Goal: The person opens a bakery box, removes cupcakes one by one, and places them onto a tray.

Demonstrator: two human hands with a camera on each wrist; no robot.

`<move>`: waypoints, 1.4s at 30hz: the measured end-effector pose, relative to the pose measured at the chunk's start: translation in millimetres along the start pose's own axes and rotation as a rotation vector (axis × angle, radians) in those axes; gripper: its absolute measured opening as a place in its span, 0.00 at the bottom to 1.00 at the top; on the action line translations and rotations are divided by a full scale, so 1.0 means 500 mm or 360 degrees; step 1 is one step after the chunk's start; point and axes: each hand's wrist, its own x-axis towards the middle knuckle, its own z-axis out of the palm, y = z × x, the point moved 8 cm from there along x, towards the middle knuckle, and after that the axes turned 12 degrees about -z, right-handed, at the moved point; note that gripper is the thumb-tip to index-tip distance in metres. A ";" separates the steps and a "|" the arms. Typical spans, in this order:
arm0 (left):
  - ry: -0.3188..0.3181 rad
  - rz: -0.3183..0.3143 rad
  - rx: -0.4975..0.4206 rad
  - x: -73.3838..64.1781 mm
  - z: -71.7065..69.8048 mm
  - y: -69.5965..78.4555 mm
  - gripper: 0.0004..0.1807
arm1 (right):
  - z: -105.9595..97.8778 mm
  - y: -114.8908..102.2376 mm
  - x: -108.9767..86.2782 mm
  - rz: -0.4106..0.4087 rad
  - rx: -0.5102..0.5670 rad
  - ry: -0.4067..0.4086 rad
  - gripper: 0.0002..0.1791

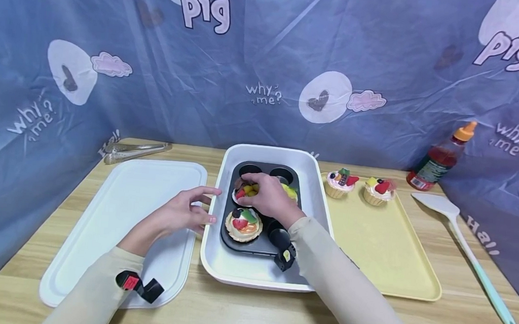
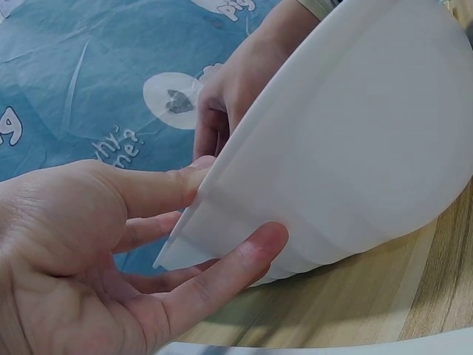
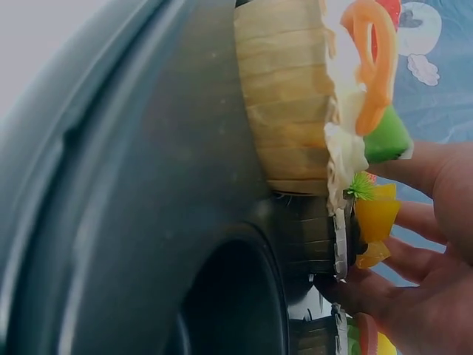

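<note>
A dark muffin tin (image 1: 252,248) sits inside a white rectangular tub (image 1: 215,265). My right hand (image 1: 271,196) reaches into it and grips a toy fruit tart (image 1: 249,190) in the left column between thumb and fingers; in the right wrist view yellow fruit pieces (image 3: 377,218) show at its fingertips. Nearer me, a bigger tart (image 1: 242,227) with berries and an orange slice fills a cup. Another yellow-topped tart (image 1: 290,192) is partly behind my right hand. My left hand (image 1: 178,209) rests its extended fingers against the tub's left wall (image 2: 310,163), uncurled.
A white tray (image 1: 123,212) lies on the left, with metal tongs (image 1: 134,151) behind it. On the right, a yellow tray (image 1: 386,243) carries two cupcakes (image 1: 339,183) at its back edge. Beyond stand a sauce bottle (image 1: 440,158) and a long spatula (image 1: 468,244).
</note>
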 end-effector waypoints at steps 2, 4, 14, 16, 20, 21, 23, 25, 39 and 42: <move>0.0004 -0.0003 0.0000 0.000 -0.001 -0.001 0.38 | 0.001 -0.001 0.000 -0.0001 -0.0004 -0.0003 0.36; 0.0004 -0.0004 0.0002 -0.001 -0.001 -0.001 0.38 | 0.000 -0.002 0.000 -0.0010 -0.0010 0.0000 0.35; 0.0000 0.0008 -0.0001 -0.002 0.000 0.000 0.38 | -0.002 -0.004 0.000 -0.0034 -0.0023 0.0028 0.34; -0.0001 0.0010 0.0000 -0.001 0.000 0.000 0.38 | -0.002 -0.004 0.000 -0.0037 -0.0025 0.0032 0.34; 0.0007 0.0001 0.0002 -0.002 0.000 -0.001 0.38 | -0.001 -0.006 0.000 -0.0041 -0.0028 0.0033 0.34; 0.0008 -0.0001 0.0003 -0.003 0.000 -0.001 0.38 | -0.001 -0.007 0.000 -0.0043 -0.0029 0.0031 0.34; 0.0015 -0.0008 0.0005 -0.003 0.000 -0.001 0.38 | -0.001 -0.007 0.000 -0.0049 -0.0027 0.0030 0.34; 0.0019 -0.0010 0.0005 -0.004 0.000 -0.001 0.38 | 0.000 -0.009 0.000 -0.0060 -0.0027 0.0034 0.34; 0.0028 -0.0014 0.0013 -0.002 0.000 -0.003 0.38 | -0.002 -0.009 -0.002 -0.0096 -0.0049 0.0051 0.33; 0.0028 -0.0009 0.0014 -0.001 0.000 -0.004 0.37 | -0.002 -0.008 -0.001 -0.0098 -0.0050 0.0055 0.33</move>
